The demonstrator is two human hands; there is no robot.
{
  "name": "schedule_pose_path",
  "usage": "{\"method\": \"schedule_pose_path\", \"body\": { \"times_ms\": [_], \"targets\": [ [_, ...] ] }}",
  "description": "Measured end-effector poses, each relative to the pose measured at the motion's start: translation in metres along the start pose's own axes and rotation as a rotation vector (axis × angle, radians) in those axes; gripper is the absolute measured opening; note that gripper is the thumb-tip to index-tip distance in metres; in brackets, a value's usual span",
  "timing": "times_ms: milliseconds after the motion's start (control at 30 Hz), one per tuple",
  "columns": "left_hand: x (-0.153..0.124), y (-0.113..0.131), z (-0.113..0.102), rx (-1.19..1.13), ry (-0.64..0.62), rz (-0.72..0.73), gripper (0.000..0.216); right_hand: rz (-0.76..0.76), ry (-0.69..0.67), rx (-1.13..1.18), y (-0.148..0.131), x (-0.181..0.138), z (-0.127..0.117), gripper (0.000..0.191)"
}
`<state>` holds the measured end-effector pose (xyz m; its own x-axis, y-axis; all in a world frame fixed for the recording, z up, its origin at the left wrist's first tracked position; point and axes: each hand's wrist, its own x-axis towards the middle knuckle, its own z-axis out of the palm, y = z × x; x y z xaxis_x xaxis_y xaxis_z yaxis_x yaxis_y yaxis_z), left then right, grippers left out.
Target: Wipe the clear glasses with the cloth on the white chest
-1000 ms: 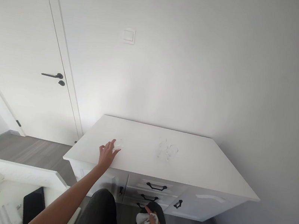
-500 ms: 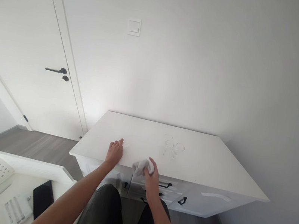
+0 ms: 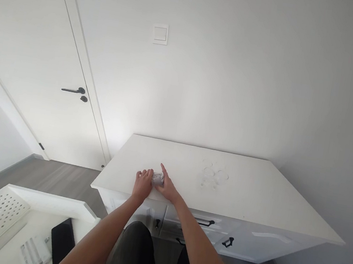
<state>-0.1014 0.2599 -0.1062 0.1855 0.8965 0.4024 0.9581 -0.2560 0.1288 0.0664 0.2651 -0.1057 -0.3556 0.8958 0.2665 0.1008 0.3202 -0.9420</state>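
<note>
Our right hand (image 3: 167,187) is up from our lap and now rests on the dresser top (image 3: 253,197), pressing the cloth (image 3: 157,178) down just beside our left hand (image 3: 143,184). The cloth, loose before, is now bunched small between both hands.

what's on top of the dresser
On the dresser: the left hand near the front edge and the right hand pressing a grey cloth. Faint ring marks lie further right. The surface under the cloth is hidden.
</note>
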Motion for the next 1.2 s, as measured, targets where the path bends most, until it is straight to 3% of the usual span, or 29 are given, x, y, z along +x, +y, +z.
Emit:
{"method": "schedule_pose_path", "body": {
  "times_ms": [67,133,233,367,433,600,733,800,933,1000,1100,1200],
  "targets": [
    [0.000,0.000,-0.002,0.003,0.001,-0.006,0.042,0.004,-0.054,-0.009,-0.006,0.001,-0.002,0.104],
    [0.000,0.001,-0.003,0.012,0.013,-0.023,0.043,0.006,-0.044,0.029,-0.013,0.000,-0.003,0.094],
    [0.001,0.001,-0.002,-0.015,0.002,-0.008,0.045,0.037,0.079,0.063,-0.022,-0.002,-0.003,0.062],
    [0.001,0.001,-0.002,-0.036,-0.002,-0.005,0.044,0.020,0.191,0.019,-0.026,-0.004,-0.003,0.056],
    [0.001,0.001,-0.002,-0.026,0.001,-0.024,0.042,-0.015,0.114,-0.052,-0.025,-0.003,-0.005,0.056],
    [0.002,0.000,-0.002,-0.027,-0.005,-0.010,0.044,-0.237,-0.235,-0.364,-0.024,-0.002,-0.030,0.056],
    [0.003,0.001,-0.003,-0.030,-0.031,0.027,0.041,-0.247,-0.367,-0.349,-0.027,-0.002,-0.044,0.056],
    [0.003,0.001,-0.003,-0.038,-0.022,0.025,0.045,-0.137,-0.290,-0.187,-0.028,0.001,-0.036,0.060],
    [0.003,-0.001,-0.002,-0.031,-0.005,-0.006,0.043,0.270,0.106,0.277,-0.027,0.014,-0.004,0.079],
    [0.003,-0.002,-0.002,-0.027,-0.003,-0.014,0.041,0.365,0.175,0.317,-0.027,0.018,0.006,0.080],
    [0.002,-0.002,-0.002,-0.050,0.008,-0.034,0.042,0.171,0.094,0.010,-0.027,0.013,0.003,0.065],
    [0.002,-0.001,-0.002,-0.101,0.020,-0.018,0.036,-0.193,-0.169,-0.362,-0.024,-0.001,-0.016,0.056]
  ]
}}
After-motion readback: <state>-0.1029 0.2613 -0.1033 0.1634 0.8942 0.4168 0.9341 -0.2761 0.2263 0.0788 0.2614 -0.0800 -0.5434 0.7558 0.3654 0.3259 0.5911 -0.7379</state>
